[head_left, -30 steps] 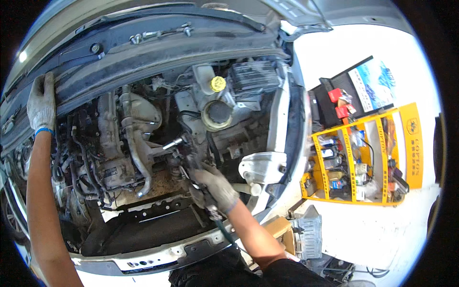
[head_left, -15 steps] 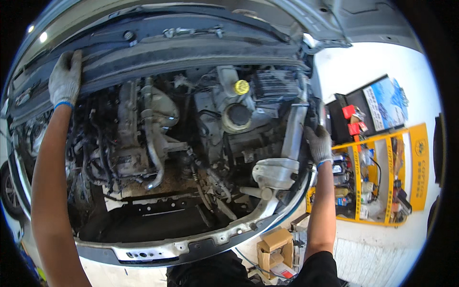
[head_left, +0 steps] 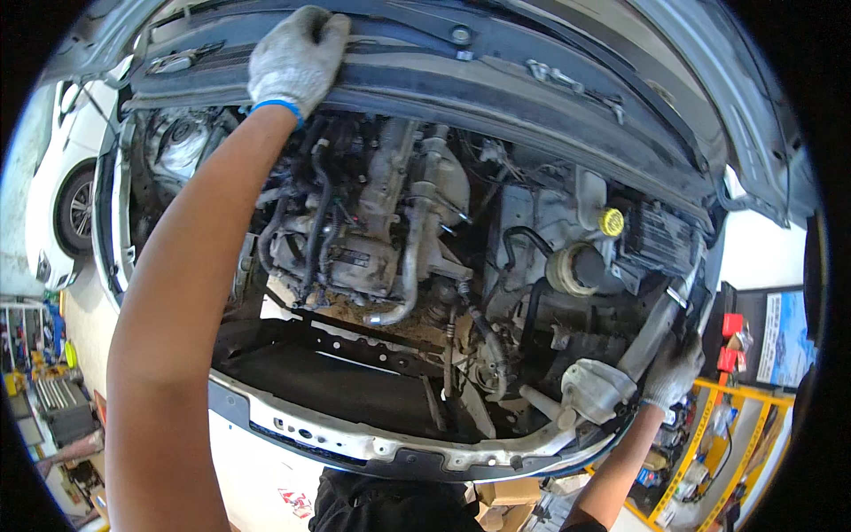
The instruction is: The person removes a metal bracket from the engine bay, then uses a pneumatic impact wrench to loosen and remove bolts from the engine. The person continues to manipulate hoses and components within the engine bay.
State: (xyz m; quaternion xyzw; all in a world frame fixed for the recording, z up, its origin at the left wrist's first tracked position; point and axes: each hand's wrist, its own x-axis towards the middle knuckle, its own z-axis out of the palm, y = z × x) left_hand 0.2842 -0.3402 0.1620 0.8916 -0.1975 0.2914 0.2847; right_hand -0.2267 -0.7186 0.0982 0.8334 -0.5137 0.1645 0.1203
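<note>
My left hand [head_left: 300, 60], in a pale knitted glove with a blue cuff, is closed over the front edge of the dark plastic cowl panel [head_left: 399, 84]. Its fingertips are partly out of sight. At the right side of the engine bay, my gloved right hand [head_left: 674, 371] grips the fender edge [head_left: 706, 306], close to the metal side rail [head_left: 656, 332]. Shadow darkens its fingers. Between my arms lies the engine [head_left: 363, 230] with its hoses. To its right are a reservoir with a yellow cap [head_left: 612, 222] and a round black-capped reservoir [head_left: 576, 269].
The front crossmember [head_left: 425, 452] runs across in front of me. A yellow shelf rack [head_left: 700, 443] with bottles stands at the right, below a black case with red pieces [head_left: 731, 341]. Cardboard boxes [head_left: 510, 492] lie on the floor. A white car [head_left: 66, 204] is parked at the left.
The view has swung left, so the engine bay sits farther right and lower. Both hands keep about the same places on the car, the left on the cowl, the right at the fender.
</note>
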